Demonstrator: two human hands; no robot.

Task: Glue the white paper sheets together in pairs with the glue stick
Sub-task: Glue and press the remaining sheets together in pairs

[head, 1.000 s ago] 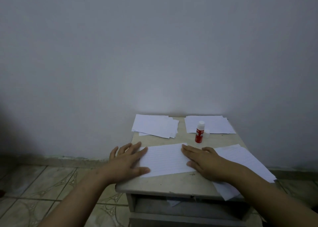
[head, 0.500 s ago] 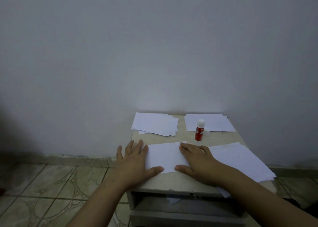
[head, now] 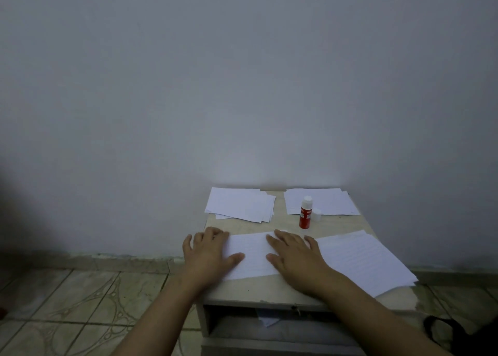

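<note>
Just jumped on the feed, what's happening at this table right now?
A person presses a white sheet flat on the small table, left hand on its left edge, right hand on its right. The glue stick stands upright and untouched behind it, between paper stacks.

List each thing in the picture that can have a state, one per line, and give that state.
Glue stick: upright, uncapped.
Cap: off, beside the glue stick.
Front sheet: flat, pressed under both hands.
Left hand: open, flat on the sheet.
Right hand: open, flat on the sheet.
Left stack: loose, fanned.
Right stack: overhanging the table edge.
</note>
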